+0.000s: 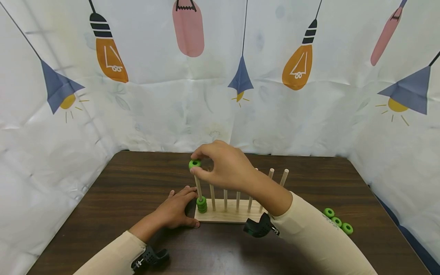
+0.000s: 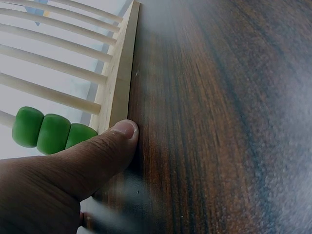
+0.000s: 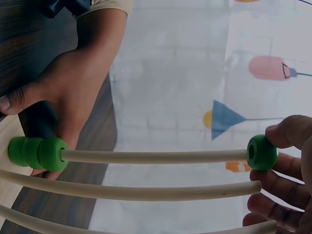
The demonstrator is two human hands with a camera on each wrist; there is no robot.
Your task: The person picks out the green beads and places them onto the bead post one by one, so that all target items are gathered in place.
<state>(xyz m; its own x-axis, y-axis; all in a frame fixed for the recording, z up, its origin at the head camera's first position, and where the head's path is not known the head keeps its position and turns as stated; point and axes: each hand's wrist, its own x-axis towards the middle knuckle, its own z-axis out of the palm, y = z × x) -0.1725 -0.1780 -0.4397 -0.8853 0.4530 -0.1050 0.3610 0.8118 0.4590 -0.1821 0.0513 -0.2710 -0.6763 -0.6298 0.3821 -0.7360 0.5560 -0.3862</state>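
Note:
A pale wooden board [image 1: 223,217] with a row of upright pegs lies on the table. Several green beads [image 1: 201,205] are stacked at the foot of its leftmost peg [image 3: 156,156]. At the top of that peg, my right hand [image 1: 228,166] pinches another green bead [image 3: 262,152] between thumb and fingers; the peg's tip meets the bead's hole. My left hand [image 1: 177,208] rests at the board's left end, thumb [image 2: 105,151] along the front edge and fingers spread behind.
Several loose green beads [image 1: 336,221] lie in a slanting line on the dark wooden table [image 1: 137,183], right of the board. A white curtain [image 1: 154,114] printed with lamps and bulbs surrounds the table's back and sides.

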